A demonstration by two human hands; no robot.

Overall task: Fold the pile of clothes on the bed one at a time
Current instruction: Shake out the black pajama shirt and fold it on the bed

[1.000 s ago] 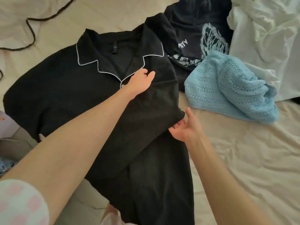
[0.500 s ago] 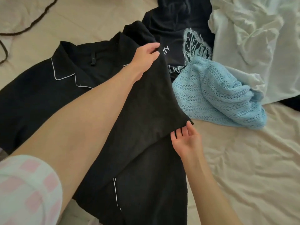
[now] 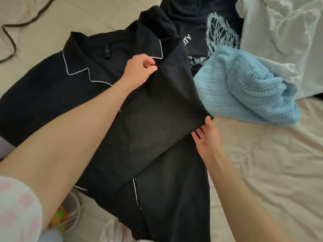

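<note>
**Folding the sleeve side of the black shirt inward**

The black collared shirt (image 3: pixel 52 95) is lying spread on the bed (image 3: pixel 262 172), front up, collar with white piping pointing away from the person and the hem coming toward the bottom of the view; its long axis is running from collar to hem, tilted a little to the left at the far end. The shirt's right-hand panel is being brought over the body of the shirt as a slanted flap.

The left hand (image 3: pixel 139 70) is pinching the upper end of that flap just beside the collar, fingers curled onto the cloth. The right hand (image 3: pixel 208 135) is holding the flap's lower corner at the shirt's right edge, thumb on top and fingers tucked beneath the fabric.

To do this step well, I judge both hands should be keeping the flap taut between them and laying its folded edge parallel to the collar-to-hem axis, so the crease is not running askew; the flap is looking diagonal now.

Just right of the shirt a light blue knit (image 3: pixel 244 88) is lying bunched. Beyond the shirt's collar end a dark printed tee (image 3: pixel 201 20) is waiting, and right of that, a white garment (image 3: pixel 279 32).
</note>
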